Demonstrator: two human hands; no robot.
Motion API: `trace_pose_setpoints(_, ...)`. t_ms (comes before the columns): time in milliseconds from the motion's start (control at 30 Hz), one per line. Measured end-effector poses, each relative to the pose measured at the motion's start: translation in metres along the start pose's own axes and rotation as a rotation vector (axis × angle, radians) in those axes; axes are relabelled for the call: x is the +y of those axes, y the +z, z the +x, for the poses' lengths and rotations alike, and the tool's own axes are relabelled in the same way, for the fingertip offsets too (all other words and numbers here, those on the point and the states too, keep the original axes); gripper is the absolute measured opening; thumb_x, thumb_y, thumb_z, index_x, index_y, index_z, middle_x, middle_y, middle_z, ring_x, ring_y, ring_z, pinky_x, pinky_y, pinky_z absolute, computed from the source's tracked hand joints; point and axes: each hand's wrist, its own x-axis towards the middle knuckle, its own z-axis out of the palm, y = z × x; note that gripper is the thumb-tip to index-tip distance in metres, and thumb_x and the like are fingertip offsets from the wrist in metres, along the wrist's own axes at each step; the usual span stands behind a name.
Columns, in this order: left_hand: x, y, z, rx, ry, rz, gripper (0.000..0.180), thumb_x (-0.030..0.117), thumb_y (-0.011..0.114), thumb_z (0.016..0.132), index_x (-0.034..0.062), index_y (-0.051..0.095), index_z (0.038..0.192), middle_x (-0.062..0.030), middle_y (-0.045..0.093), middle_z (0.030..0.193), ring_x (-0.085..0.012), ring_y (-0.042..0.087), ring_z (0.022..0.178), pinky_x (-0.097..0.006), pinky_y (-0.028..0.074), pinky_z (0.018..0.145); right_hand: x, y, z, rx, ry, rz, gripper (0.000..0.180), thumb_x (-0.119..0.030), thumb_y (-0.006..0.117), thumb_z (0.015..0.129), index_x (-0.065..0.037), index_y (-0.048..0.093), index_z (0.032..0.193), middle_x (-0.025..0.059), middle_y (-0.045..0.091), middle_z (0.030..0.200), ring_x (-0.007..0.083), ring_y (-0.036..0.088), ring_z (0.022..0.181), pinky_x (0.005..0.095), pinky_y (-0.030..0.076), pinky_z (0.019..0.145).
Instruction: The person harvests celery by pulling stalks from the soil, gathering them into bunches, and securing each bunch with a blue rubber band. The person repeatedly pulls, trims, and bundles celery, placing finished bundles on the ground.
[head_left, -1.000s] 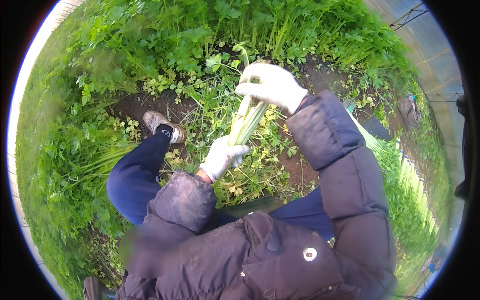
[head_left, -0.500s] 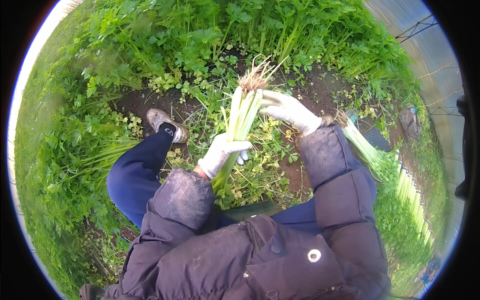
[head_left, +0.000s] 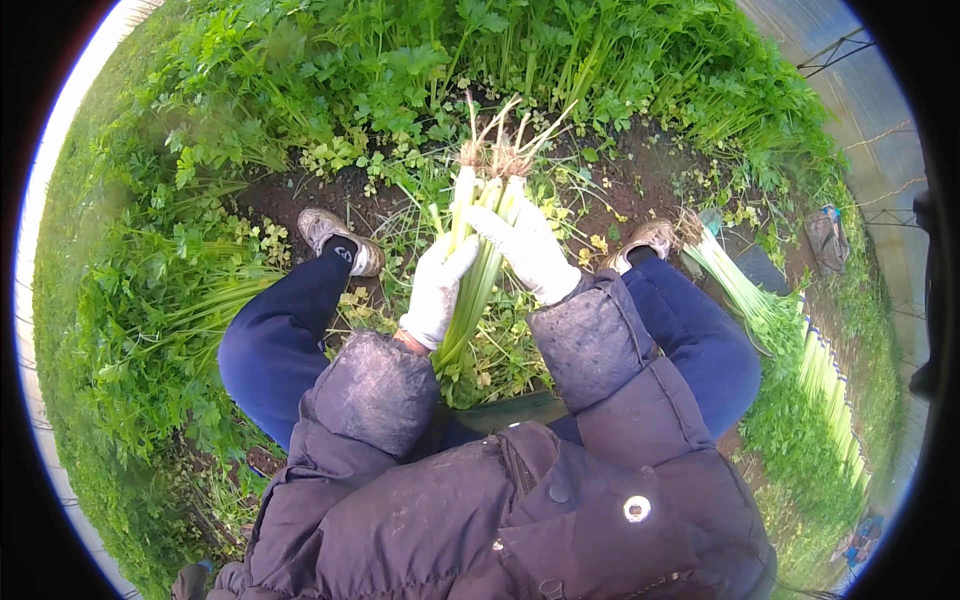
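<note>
A bunch of celery (head_left: 473, 308) stands between my two hands, its pale stalks up to the brown roots (head_left: 505, 155) at the far end and its leaves toward my lap. My left hand (head_left: 440, 288), in a white glove, is wrapped round the stalks at mid length. My right hand (head_left: 530, 248), gloved too, grips the stalks from the right, closer to the roots, with its thumb and fingers laid over them. The fingertips of the right hand are partly hidden behind the stalks.
Tall leafy celery plants (head_left: 400, 70) grow ahead and to the left. Cut celery (head_left: 735, 280) lies beyond my right knee, with a row of bundled stalks (head_left: 830, 400) farther right. Loose leaves and trimmings cover soil between my shoes (head_left: 340, 243). A grey bag (head_left: 827, 240) lies at the far right.
My right hand has moved left and nearer, from beside the roots onto the stalks. The bunch has spread at the root end. My left hand has shifted slightly up the stalks.
</note>
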Motion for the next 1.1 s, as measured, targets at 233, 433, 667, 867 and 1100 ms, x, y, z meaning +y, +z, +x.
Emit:
trace_pose_setpoints(233, -0.013, 0.009, -0.003, 0.056, 0.188, 0.256, 0.035, 0.021, 0.054, 0.105, -0.0032, 0.06, 0.129, -0.0143, 0.069, 0.116, -0.0181, 0.065, 0.102, -0.031, 0.05, 0.092, 0.005, 0.009, -0.006, 0.08, 0.076, -0.107, 0.042, -0.01, 0.081, 0.084, 0.002, 0.065, 0.121, 0.0066, 0.071, 0.106, 0.0145, 0.068, 0.095, 0.0295, 0.055, 0.086)
trace_pose_setpoints(433, -0.02, -0.005, 0.005, -0.051, 0.283, 0.252, 0.029, 0.02, 0.052, 0.106, -0.0001, 0.061, 0.125, -0.0138, 0.069, 0.107, -0.0216, 0.067, 0.095, -0.035, 0.054, 0.084, -0.006, -0.004, -0.006, -0.023, 0.031, 0.005, 0.04, -0.016, 0.07, 0.095, 0.004, 0.059, 0.129, 0.015, 0.072, 0.112, 0.023, 0.07, 0.105, 0.036, 0.055, 0.094)
trace_pose_setpoints(667, 0.009, -0.002, 0.02, -0.047, 0.767, 0.807, 0.023, 0.014, 0.055, 0.102, 0.0023, 0.066, 0.118, -0.0135, 0.07, 0.102, -0.0225, 0.07, 0.078, -0.034, 0.055, 0.06, -0.028, -0.015, -0.005, -0.041, -0.08, 0.043, 0.024, -0.022, 0.071, 0.096, -0.004, 0.065, 0.11, 0.0108, 0.073, 0.103, 0.0212, 0.07, 0.096, 0.0374, 0.056, 0.09)
trace_pose_setpoints(867, 0.108, -0.055, 0.013, 0.333, 0.776, 0.221, 0.056, 0.043, 0.034, 0.111, -0.0008, 0.067, 0.122, -0.0086, 0.075, 0.095, -0.0024, 0.046, 0.048, -0.015, 0.037, 0.047, -0.045, -0.122, -0.01, 0.234, -0.248, 0.449, 0.024, -0.023, 0.071, 0.097, -0.008, 0.059, 0.112, 0.0043, 0.066, 0.086, 0.0193, 0.068, 0.074, 0.0386, 0.06, 0.075)
trace_pose_setpoints(1100, 0.092, -0.041, 0.032, 0.324, 0.414, 1.32, 0.09, 0.044, 0.072, 0.087, -0.0001, 0.034, 0.155, -0.0258, 0.043, 0.155, -0.0352, 0.047, 0.14, -0.041, 0.037, 0.115, 0.016, -0.131, 0.001, 0.616, -0.255, -0.216, 0.03, -0.006, 0.073, 0.091, -0.004, 0.056, 0.116, 0.0056, 0.066, 0.092, 0.0132, 0.065, 0.072, 0.0263, 0.058, 0.066)
